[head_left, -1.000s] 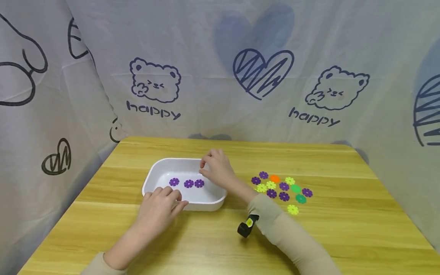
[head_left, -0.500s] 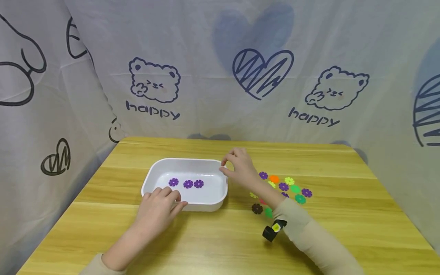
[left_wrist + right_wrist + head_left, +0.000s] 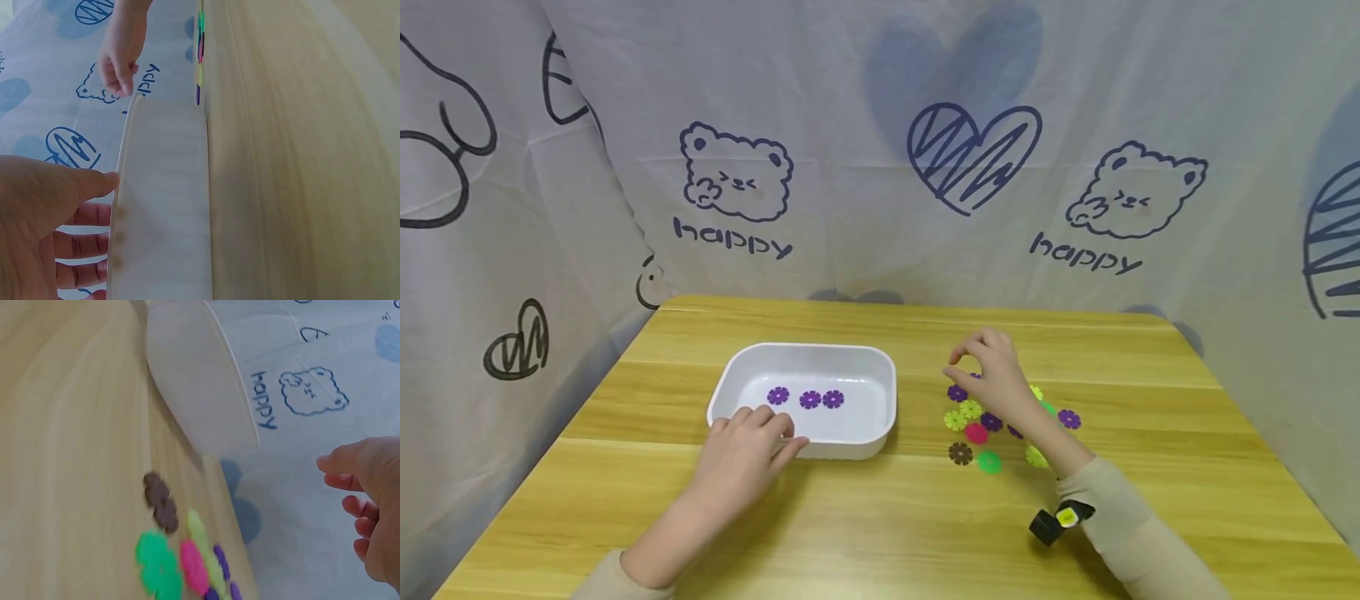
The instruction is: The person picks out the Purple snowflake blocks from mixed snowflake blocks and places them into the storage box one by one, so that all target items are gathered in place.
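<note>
My left hand (image 3: 747, 450) grips the near rim of a white plastic tray (image 3: 880, 392), the thumb outside the wall and the fingers over the rim in the left wrist view. Three purple notched snowflake discs (image 3: 810, 400) lie flat on the tray's floor. Off to the tray's right, my right hand (image 3: 996, 377) hovers above a group of loose snowflake discs (image 3: 955, 420), thumb and forefinger bent towards each other with a gap and nothing between them. Its hand and forearm hide part of the group.
Spread on the wooden table (image 3: 880, 533) are a brown disc (image 3: 960, 453), a green disc (image 3: 989, 462), a pink disc (image 3: 976, 433) and several yellow and purple ones. A black camera (image 3: 1052, 523) is strapped to the right wrist. A printed curtain (image 3: 865, 275) stands behind the table.
My right hand has moved right, from over the tray's inside past its right rim to above the loose discs. The left hand stays at the near rim; the three purple discs have not moved.
</note>
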Available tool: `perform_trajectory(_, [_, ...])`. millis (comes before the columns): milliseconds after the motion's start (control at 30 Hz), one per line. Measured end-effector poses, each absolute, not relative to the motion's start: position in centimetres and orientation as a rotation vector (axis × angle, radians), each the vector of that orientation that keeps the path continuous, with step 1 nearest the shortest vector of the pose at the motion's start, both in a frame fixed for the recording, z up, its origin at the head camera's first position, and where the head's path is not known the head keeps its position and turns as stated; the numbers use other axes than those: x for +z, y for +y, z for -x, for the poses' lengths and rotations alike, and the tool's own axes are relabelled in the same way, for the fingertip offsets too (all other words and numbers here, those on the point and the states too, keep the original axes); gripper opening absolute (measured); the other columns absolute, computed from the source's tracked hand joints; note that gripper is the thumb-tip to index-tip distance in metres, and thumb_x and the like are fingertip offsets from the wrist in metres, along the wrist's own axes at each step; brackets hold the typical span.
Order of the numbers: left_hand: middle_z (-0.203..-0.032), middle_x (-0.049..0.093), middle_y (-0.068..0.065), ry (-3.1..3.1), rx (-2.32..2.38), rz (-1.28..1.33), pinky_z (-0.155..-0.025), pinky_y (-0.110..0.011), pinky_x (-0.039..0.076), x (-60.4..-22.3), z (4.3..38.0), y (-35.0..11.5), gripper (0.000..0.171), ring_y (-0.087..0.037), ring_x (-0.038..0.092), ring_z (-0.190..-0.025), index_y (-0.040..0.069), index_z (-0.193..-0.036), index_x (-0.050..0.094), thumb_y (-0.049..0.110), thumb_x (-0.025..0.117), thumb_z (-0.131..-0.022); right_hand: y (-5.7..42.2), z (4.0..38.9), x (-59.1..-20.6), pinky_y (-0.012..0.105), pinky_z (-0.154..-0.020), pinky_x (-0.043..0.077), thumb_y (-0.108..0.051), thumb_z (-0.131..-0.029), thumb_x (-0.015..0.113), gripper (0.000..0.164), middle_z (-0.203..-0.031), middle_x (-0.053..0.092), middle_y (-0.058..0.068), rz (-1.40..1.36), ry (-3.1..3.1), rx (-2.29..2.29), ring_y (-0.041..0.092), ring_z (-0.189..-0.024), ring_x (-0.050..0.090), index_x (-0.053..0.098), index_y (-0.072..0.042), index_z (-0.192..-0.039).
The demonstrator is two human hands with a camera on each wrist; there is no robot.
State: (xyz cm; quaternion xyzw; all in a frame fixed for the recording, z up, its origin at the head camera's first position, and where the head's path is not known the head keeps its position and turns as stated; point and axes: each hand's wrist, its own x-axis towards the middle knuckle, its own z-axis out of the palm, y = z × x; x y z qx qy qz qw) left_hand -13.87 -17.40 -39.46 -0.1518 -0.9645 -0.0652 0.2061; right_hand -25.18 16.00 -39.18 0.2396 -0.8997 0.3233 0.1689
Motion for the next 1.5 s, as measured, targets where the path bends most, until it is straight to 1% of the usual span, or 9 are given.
perform_trajectory(100, [-0.078,0.061,0.004,-2.692,-0.184,0.422,-0.063,-0.034,0.04,-39.5,13.9,-17.4,0.022,-0.018,0.054,-0.072,0.02,-0.081,0.064,0.04,0.073,-0.085,17.3,24.8,-39.7,0.048,-0.092,0.033,-0.017,-0.085,0.075,0.011,-0.101,0.056,0.009,-0.632,-2.6,0.963,0.032,-0.108,0.042,0.066,-0.011,-0.089])
perform_trajectory(300, [-0.078,0.061,0.004,-2.69,-0.179,0.424,-0.063,-0.035,0.04,-39.5,13.9,-17.5,0.022,-0.018,0.054,-0.072,0.02,-0.081,0.064,0.039,0.073,-0.085,19.5,24.2,-40.9,0.053,-0.095,0.032,-0.02,-0.087,0.073,0.011,-0.107,0.054,0.011,-0.54,-2.721,1.059,0.034,-0.115,0.039,0.066,-0.012,-0.091])
perform_trajectory(467, [-0.079,0.061,0.004,-2.688,-0.175,0.429,-0.063,-0.034,0.04,-39.4,13.9,-17.5,0.022,-0.018,0.054,-0.072,0.02,-0.082,0.064,0.039,0.073,-0.085,21.4,23.3,-41.4,0.056,-0.094,0.037,-0.021,-0.088,0.072,0.019,-0.113,0.053,0.014,-0.517,-2.825,1.021,0.036,-0.117,0.037,0.066,-0.007,-0.099])
perform_trajectory(567, [-0.079,0.061,0.004,-2.691,-0.178,0.431,-0.062,-0.033,0.039,-39.4,13.9,-17.4,0.022,-0.018,0.054,-0.072,0.02,-0.082,0.064,0.04,0.073,-0.085,22.6,22.9,-41.6,0.057,-0.093,0.037,-0.019,-0.086,0.074,0.02,-0.111,0.054,0.015,-0.511,-2.849,0.972,0.036,-0.115,0.038,0.066,-0.006,-0.1])
perform_trajectory(767, [-0.078,0.062,0.004,-2.688,-0.177,0.424,-0.062,-0.034,0.04,-39.2,13.9,-17.4,0.022,-0.018,0.055,-0.072,0.02,-0.08,0.064,0.039,0.073,-0.085,24.4,22.4,-42.3,0.046,-0.084,0.037,-0.022,-0.081,0.078,0.023,-0.108,0.054,0.014,-0.524,-2.928,0.836,0.032,-0.106,0.039,0.067,-0.009,-0.096])
perform_trajectory(900, [-0.078,0.061,0.004,-2.695,-0.171,0.427,-0.062,-0.034,0.039,-39.3,13.9,-17.4,0.021,-0.018,0.054,-0.071,0.02,-0.081,0.064,0.039,0.073,-0.085,25.4,22.5,-42.8,0.048,-0.086,0.037,-0.024,-0.079,0.08,0.024,-0.108,0.056,0.013,-0.522,-2.982,0.741,0.034,-0.109,0.042,0.067,-0.012,-0.096])
perform_trajectory(967, [-0.078,0.061,0.004,-2.693,-0.173,0.427,-0.062,-0.033,0.039,-39.3,13.8,-17.4,0.022,-0.017,0.054,-0.071,0.02,-0.081,0.064,0.039,0.072,-0.086,25.8,22.6,-43.0,0.048,-0.085,0.038,-0.026,-0.078,0.08,0.025,-0.106,0.057,0.011,-0.524,-3.005,0.718,0.034,-0.107,0.043,0.067,-0.014,-0.096])
perform_trajectory(1200, [-0.078,0.061,0.004,-2.685,-0.178,0.426,-0.062,-0.034,0.039,-39.6,13.7,-17.5,0.022,-0.017,0.054,-0.072,0.02,-0.081,0.064,0.039,0.073,-0.085,26.4,23.0,-43.5,0.036,-0.077,0.032,-0.029,-0.08,0.078,0.025,-0.099,0.056,0.006,-0.561,-3.05,0.675,0.025,-0.096,0.041,0.067,-0.016,-0.097])
perform_trajectory(1500, [-0.079,0.062,0.003,-2.682,-0.176,0.429,-0.063,-0.035,0.041,-39.4,13.8,-17.3,0.021,-0.018,0.055,-0.072,0.02,-0.081,0.064,0.039,0.073,-0.085,26.3,23.0,-43.2,0.033,-0.076,0.031,-0.026,-0.081,0.077,0.022,-0.095,0.053,0.005,-0.56,-3.08,0.709,0.024,-0.093,0.04,0.065,-0.014,-0.097])
